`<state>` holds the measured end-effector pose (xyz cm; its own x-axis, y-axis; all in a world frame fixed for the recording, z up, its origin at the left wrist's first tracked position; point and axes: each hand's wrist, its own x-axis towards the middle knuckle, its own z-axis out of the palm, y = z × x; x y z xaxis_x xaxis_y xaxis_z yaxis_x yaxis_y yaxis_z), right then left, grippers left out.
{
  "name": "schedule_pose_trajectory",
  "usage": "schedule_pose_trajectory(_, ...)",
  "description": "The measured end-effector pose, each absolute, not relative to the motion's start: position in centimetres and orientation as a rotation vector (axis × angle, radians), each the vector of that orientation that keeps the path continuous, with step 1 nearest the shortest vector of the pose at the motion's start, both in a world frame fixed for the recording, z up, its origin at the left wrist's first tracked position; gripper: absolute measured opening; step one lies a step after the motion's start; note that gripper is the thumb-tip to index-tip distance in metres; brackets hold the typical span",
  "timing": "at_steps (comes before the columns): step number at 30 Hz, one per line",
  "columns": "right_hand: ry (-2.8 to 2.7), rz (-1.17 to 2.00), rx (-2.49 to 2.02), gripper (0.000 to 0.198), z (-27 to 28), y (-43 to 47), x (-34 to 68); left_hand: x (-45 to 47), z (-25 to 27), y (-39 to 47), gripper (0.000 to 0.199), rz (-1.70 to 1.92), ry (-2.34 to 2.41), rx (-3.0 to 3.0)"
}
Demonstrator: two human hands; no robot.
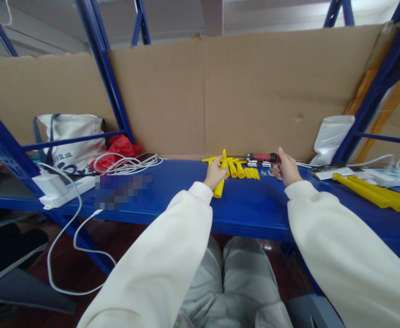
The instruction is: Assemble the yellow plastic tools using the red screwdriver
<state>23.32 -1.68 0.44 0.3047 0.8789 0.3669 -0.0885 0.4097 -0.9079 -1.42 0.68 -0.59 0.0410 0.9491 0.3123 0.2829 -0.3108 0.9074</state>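
Note:
My right hand (pixel 287 167) is closed round the end of a screwdriver with a red and black handle (pixel 264 157). Its thin shaft points left, toward a yellow plastic part (pixel 219 188) that my left hand (pixel 215 172) grips from the left side. Whether the tip touches that part is too small to tell. Just right of my left hand lie more yellow tubular pieces (pixel 240 170) and a row of small yellow pieces (pixel 252 173). Tiny pale bits (pixel 266 173) are scattered beside my right hand.
A blue shelf top (pixel 251 205) is backed by cardboard (pixel 254 91). Long yellow pieces (pixel 374 192) lie at right near a white bag (pixel 333 139). At left are a power strip (pixel 68 191), white cables (pixel 131 165), a red bag (pixel 122 148) and a cloth bag (pixel 71 141).

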Motion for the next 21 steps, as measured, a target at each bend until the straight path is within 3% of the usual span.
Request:
schedule_pose_trajectory(6,-1.023,0.787,-0.931,0.04,0.78,-1.84,23.2,-1.44,-0.66,0.73,0.064,1.299,1.257,1.687)
schedule_pose_trajectory(12,-1.071,0.769,-0.94,0.049,0.67,-2.22,23.07,-1.41,-0.85,0.99,0.064,1.313,1.253,1.668)
schedule_pose_trajectory(18,-1.014,0.74,-0.931,0.038,0.85,-1.9,22.96,-1.48,-0.86,1.0,0.064,1.322,1.254,1.668)
schedule_pose_trajectory(21,-1.017,0.744,-0.958,0.044,0.78,-1.87,23.06,-1.46,-0.84,0.94,0.064,1.317,1.252,1.667)
